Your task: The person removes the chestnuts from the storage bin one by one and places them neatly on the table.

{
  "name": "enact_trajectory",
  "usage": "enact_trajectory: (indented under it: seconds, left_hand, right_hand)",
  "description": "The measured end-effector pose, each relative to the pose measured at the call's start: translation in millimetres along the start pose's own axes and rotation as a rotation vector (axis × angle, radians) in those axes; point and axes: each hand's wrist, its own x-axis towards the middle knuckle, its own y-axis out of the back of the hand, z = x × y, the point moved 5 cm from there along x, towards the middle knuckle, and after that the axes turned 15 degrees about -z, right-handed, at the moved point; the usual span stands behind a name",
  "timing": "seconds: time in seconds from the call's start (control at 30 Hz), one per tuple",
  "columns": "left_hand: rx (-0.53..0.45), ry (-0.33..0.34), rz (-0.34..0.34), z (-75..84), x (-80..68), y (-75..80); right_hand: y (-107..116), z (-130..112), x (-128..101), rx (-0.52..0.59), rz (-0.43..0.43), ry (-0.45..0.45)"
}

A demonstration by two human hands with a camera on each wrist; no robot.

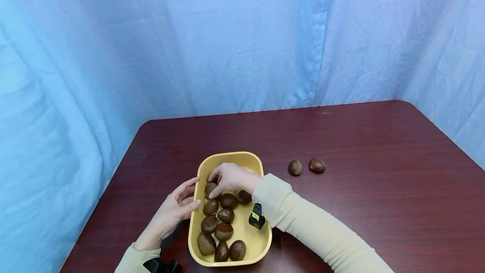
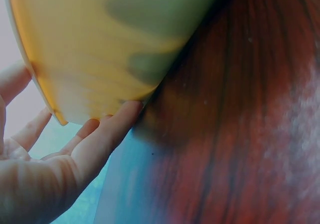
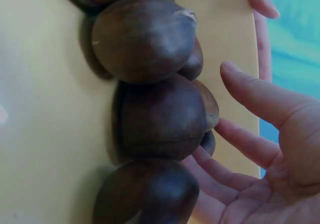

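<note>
A yellow plastic tray (image 1: 250, 245) holds several brown chestnuts (image 1: 224, 231), mostly along its left side. My right hand (image 1: 231, 178) reaches over the right wall into the tray's far left part. Its thumb and fingers are spread apart around a chestnut (image 1: 210, 190); in the right wrist view, the thumb (image 3: 260, 94) stands off the nuts while the other fingers lie close behind them. My left hand (image 1: 176, 205) rests against the tray's left wall with its fingers extended. From the left wrist view, its fingertips touch the wall's outer side (image 2: 100, 59).
Two loose chestnuts, one rounder (image 1: 295, 167) and one wider (image 1: 317, 165), lie on the dark red wooden table (image 1: 379, 172) right of the tray. Light blue curtains (image 1: 242, 41) hang behind the table and at its sides.
</note>
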Motion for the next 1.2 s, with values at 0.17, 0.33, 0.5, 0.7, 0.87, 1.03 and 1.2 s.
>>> enact_trajectory:
  seconds: [0.17,0.33,0.5,0.7,0.87,1.03,1.2]
  left_hand:
    - [0.0,0.0,0.007,0.8,-1.1,0.5]
    - [0.008,0.0,0.005,1.5,-2.4,1.8]
    - [0.008,0.003,0.005,1.5,-3.3,2.7]
    - [0.01,0.002,0.01,1.9,-3.1,2.7]
    - [0.012,0.004,0.013,1.7,-3.3,1.7]
    - [0.013,0.001,0.002,2.6,-2.7,1.1]
    - [0.016,-0.007,0.0,3.8,-3.3,1.3]
  right_hand:
    - [-3.3,-3.6,1.4,-0.055,-0.022,0.006]
    - [-5.7,-4.4,6.6,-0.088,-0.034,0.018]
    - [-8.8,-2.9,10.9,-0.061,-0.047,0.012]
    - [-10.8,-5.3,10.5,-0.044,-0.049,0.01]
    - [-12.3,-5.6,10.7,-0.009,-0.049,0.031]
    - [-9.7,-6.5,9.7,0.055,-0.027,0.07]
    - [-6.3,-9.2,7.3,0.156,-0.026,0.082]
